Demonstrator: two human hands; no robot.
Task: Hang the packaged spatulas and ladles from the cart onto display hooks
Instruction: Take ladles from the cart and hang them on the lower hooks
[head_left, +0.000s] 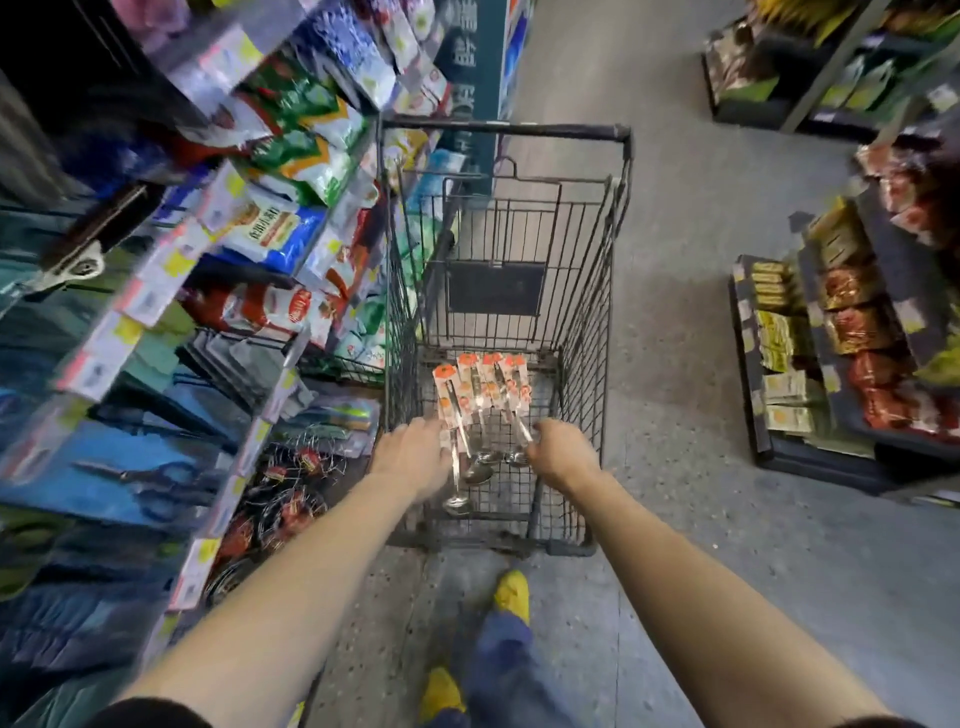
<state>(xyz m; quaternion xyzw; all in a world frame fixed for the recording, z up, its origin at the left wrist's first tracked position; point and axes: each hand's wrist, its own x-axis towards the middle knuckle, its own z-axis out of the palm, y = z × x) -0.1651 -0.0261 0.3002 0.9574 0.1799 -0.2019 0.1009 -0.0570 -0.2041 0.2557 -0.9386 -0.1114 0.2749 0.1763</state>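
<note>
Packaged ladles (480, 400) lie on the cart (618, 218) floor, fanned at the near end, orange card headers toward the far end, bowls toward me. Card print is too blurred to read. My right hand (563, 452) curls round the handle of the rightmost one. My left hand (415, 457) rests on the leftmost pack, fingers hidden, so I can't tell the grip. Shelves (171, 270) left of the cart hold bagged goods and yellow price tags (104, 353), text unreadable.

A shop aisle: stocked shelves (270, 223), price tags (130, 296), wire cart (597, 291).
</note>
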